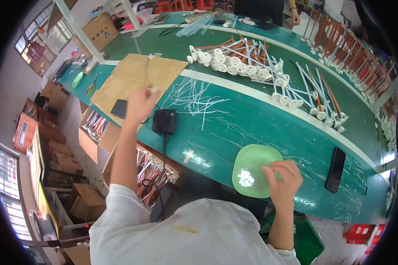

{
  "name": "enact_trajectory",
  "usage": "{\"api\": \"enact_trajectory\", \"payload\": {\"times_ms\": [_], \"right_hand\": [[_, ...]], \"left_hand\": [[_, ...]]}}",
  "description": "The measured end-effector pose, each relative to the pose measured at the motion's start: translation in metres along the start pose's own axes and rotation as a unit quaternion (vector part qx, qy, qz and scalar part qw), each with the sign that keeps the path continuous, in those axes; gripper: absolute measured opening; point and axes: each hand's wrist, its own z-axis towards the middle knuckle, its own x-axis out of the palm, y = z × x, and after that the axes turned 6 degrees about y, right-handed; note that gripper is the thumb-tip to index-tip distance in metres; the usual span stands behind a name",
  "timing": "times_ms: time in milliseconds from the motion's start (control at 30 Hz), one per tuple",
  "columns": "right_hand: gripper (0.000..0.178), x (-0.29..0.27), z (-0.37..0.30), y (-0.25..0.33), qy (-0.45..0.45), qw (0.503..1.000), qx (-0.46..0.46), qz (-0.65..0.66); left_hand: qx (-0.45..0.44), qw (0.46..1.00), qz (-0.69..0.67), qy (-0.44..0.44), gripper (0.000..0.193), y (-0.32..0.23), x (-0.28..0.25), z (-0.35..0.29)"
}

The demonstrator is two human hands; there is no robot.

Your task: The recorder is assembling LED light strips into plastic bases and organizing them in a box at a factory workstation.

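My left hand (140, 105) reaches over a flat piece of cardboard (119, 84) on the green table. Its fingers are closed, with a small whitish bit at the tips that is too blurred to name. A black phone (119, 108) and a black box-shaped device with a cable (165, 121) lie beside that wrist. At the right edge of a light green bowl (256, 154), my right hand (285, 179) has thumb and forefinger drawn together. Whatever they pinch, if anything, is hidden. Small white pieces (246, 179) lie in the bowl.
Cut white strips (199, 99) lie mid-table. Beyond a pale ledge are piled rods with round white ends (234, 62). A dark phone (336, 170) rests at right, scissors (92, 85) at far left. Boxes of rods (150, 172) stand below. Another person's hand (295, 18) shows at the back.
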Motion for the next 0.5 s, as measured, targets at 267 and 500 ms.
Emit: {"api": "enact_trajectory", "payload": {"times_ms": [267,500], "right_hand": [[0.019,-0.029,0.014,-0.005,0.163,0.985,-0.03,-0.04],[0.024,-0.082,0.088,-0.123,0.113,0.955,0.069,-0.264]], "left_hand": [[-0.061,0.946,0.311,0.064,0.051,0.082,0.008,0.059],[0.114,0.96,0.247,-0.068,0.04,0.021,-0.001,0.007]]}}
